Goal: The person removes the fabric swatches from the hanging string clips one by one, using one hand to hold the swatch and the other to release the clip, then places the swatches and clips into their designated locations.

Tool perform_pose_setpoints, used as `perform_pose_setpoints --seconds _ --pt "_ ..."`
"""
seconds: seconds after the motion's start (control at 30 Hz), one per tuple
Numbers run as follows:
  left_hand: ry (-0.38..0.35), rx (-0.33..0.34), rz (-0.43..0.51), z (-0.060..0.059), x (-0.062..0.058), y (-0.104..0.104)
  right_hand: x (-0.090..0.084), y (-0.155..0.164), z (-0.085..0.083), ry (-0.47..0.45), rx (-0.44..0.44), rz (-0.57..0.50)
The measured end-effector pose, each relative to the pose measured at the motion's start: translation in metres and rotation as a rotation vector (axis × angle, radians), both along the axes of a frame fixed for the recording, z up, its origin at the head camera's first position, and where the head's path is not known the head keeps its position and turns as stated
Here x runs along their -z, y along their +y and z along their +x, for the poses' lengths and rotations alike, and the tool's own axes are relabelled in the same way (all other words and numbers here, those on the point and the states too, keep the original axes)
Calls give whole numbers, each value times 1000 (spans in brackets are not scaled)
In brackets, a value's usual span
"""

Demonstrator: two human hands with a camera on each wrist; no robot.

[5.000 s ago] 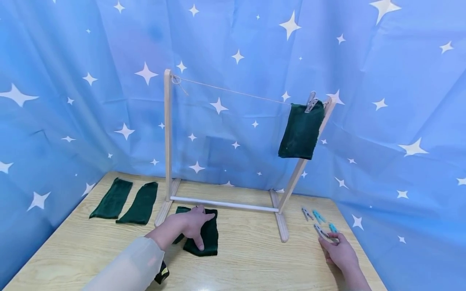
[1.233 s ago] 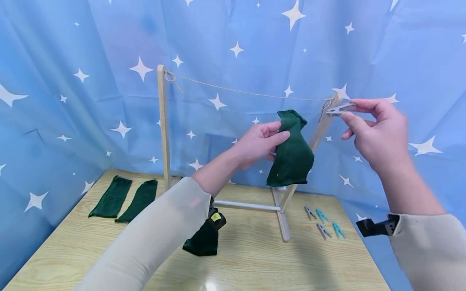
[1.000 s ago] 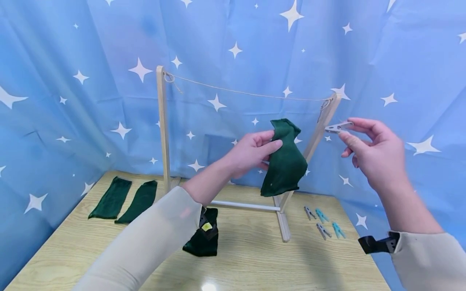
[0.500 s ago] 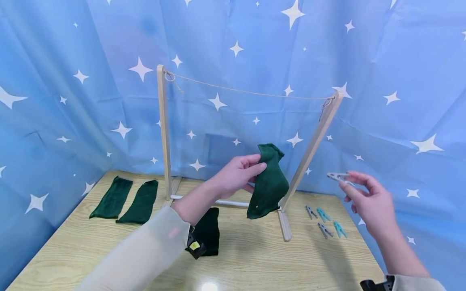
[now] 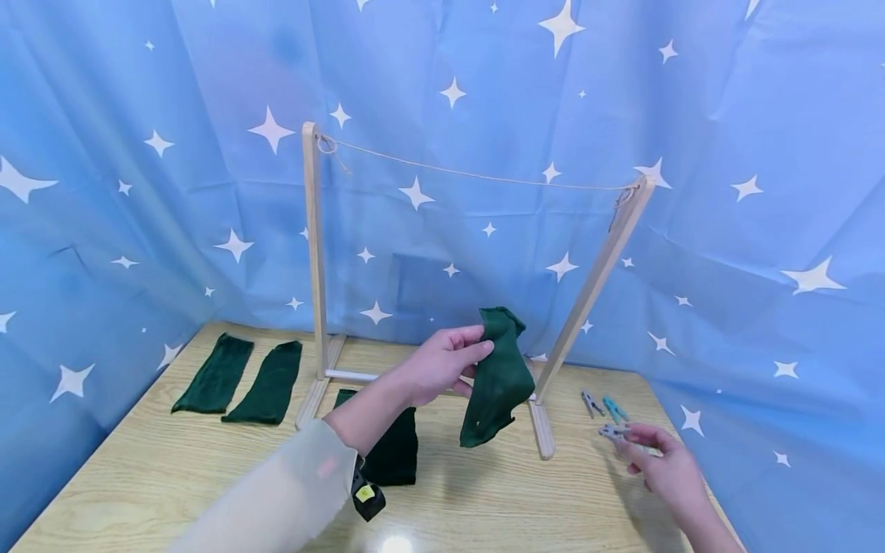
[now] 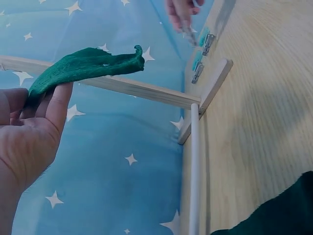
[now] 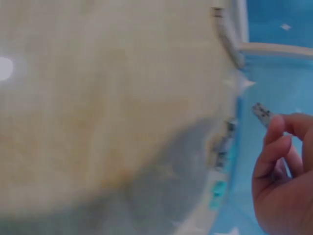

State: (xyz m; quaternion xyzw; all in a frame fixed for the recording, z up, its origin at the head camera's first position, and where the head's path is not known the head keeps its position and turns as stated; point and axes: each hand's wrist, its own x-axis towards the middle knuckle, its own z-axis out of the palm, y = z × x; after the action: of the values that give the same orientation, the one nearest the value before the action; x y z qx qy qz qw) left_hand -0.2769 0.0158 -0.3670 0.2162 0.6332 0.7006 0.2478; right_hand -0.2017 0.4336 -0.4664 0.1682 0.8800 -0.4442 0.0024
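My left hand holds a dark green cloth between thumb and fingers, in front of the wooden rack, below its string. In the left wrist view the same cloth sticks out past the fingertips. My right hand pinches a grey clothespin low over the right side of the table. Close by lie another grey clothespin and a teal one; the hand partly covers others. The right wrist view shows the pinched clothespin beyond the fingertips.
The rack's left post and right post rise from feet on the table, joined by a low white bar. Two green cloths lie at far left. Another green cloth lies partly behind the left forearm.
The green cloth and its grey clothespin hung on the string five seconds ago; now they are off it, one in each hand. Both hands have come down, the right back over the clothespins.
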Motion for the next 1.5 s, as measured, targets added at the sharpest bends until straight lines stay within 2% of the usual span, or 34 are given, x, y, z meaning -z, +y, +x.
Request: perform_pose_setpoints --seconds 0.1,0.3,0.53,0.73,1.13,1.2,1.33,1.4,1.5 --pt "-19 -2 -5 0 4 0 14 0 1 -64 10 4" --pt "-10 -8 -30 0 14 -3 35 -3 3 -127 -12 -3" --pt "-21 12 -43 5 29 -6 49 -10 6 -162 -52 35" --pt "-60 8 -71 9 47 -2 51 -8 6 -151 -89 153" --pt "-88 32 -126 16 97 13 50 -5 3 -147 -79 106" --pt "-121 40 -112 19 103 15 48 -6 4 -152 -73 102" --pt "-237 60 -41 21 114 18 45 -9 4 -156 -56 93" --pt "-260 27 -56 21 118 18 45 -9 4 -154 -54 91" --pt "-204 -61 -170 18 126 17 47 -9 4 -159 -48 86"
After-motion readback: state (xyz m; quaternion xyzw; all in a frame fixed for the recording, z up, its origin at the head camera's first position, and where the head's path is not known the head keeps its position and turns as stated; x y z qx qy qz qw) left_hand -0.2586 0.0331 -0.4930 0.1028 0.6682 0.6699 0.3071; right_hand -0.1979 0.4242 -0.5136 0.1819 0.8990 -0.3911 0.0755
